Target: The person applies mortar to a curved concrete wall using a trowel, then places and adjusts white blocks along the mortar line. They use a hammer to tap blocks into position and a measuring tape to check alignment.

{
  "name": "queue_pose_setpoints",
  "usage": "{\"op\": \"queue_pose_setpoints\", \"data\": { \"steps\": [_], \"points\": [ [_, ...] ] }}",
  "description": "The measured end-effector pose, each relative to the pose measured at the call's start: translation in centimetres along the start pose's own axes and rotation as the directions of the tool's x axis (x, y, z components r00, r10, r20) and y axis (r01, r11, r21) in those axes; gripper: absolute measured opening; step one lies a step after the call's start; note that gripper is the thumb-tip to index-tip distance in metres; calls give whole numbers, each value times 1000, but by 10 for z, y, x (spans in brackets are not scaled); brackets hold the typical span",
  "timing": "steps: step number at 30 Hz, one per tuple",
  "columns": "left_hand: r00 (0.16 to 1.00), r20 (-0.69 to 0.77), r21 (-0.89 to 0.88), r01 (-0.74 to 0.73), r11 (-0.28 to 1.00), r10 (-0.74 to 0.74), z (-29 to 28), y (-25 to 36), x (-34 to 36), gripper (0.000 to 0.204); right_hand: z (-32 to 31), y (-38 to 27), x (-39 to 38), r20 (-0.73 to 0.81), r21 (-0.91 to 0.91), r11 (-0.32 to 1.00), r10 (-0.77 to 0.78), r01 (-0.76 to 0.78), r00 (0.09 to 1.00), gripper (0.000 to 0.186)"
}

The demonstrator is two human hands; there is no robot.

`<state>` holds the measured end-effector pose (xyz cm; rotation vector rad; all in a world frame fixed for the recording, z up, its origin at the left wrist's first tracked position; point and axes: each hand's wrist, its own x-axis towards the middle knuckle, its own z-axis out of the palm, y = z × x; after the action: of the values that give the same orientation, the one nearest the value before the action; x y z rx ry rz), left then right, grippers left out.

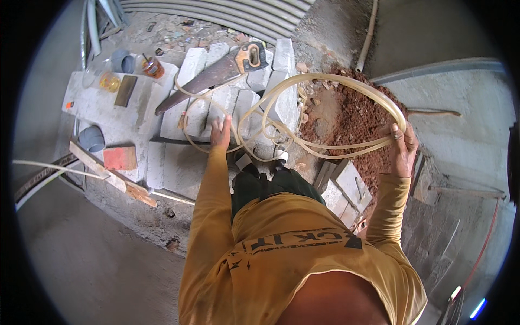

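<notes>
My right hand [404, 149] grips a bundle of clear, yellowish flexible hose [346, 81] at the right, with the thumb on top. From there the coils sweep left in wide loops over the blocks and past my feet. My left hand [220, 132] is over the pale blocks, its fingers stretched out and partly apart, and looser loops of the hose run around and beside it. Beyond this hand a handsaw [216, 76] with a worn wooden handle lies across the blocks, its blade pointing left.
Pale blocks [189, 65] are stacked before me. A slab [81, 108] at left bears plastic cups [153, 67] and a grey pipe fitting [122, 61]. A red brick [120, 158] sits near a wooden plank [108, 173]. Reddish soil [357, 119] is heaped at right; corrugated sheeting [233, 16] is behind.
</notes>
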<state>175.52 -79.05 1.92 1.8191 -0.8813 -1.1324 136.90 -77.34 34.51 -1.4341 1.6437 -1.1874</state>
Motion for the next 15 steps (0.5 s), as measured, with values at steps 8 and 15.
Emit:
{"op": "queue_pose_setpoints", "data": {
  "steps": [8, 15],
  "points": [
    [922, -26, -320, 359, 877, -387, 23, 51, 60, 77, 3, -18, -25, 41, -23, 1000, -16, 17, 999, 23],
    [812, -8, -123, -579, 806, 583, 22, 146, -40, 75, 35, -31, -15, 83, -35, 996, 83, -80, 993, 26]
  ]
}}
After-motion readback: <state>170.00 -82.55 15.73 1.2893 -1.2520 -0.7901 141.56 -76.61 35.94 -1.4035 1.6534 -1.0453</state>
